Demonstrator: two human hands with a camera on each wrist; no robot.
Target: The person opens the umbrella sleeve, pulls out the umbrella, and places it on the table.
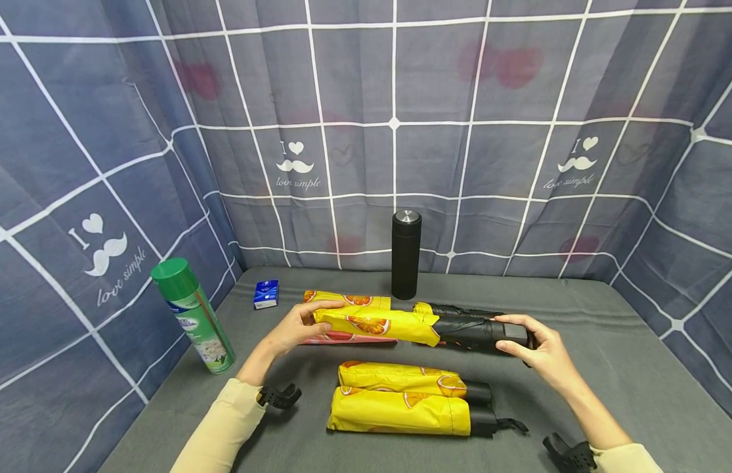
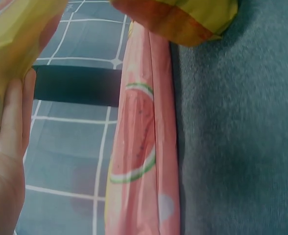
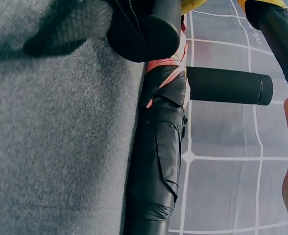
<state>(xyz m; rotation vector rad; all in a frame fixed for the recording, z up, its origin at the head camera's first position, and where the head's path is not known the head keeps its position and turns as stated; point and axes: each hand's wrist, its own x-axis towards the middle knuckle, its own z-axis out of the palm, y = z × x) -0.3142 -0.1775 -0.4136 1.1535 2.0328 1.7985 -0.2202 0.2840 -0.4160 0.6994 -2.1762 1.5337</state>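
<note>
Both hands hold a folded umbrella above the table, its yellow, orange-slice-printed part to the left and a long black part to the right. My left hand grips the yellow end, thumb in front. My right hand grips the black end between thumb and fingers. Just behind and below lie a pink watermelon-printed umbrella with a black end and another yellow one, both partly hidden. Nearer the front, two yellow umbrellas with black handles, a rear one and a front one, lie side by side.
A black flask stands upright at the back of the grey table. On the left are a green spray can and a small blue box. Checked curtains enclose the back and sides.
</note>
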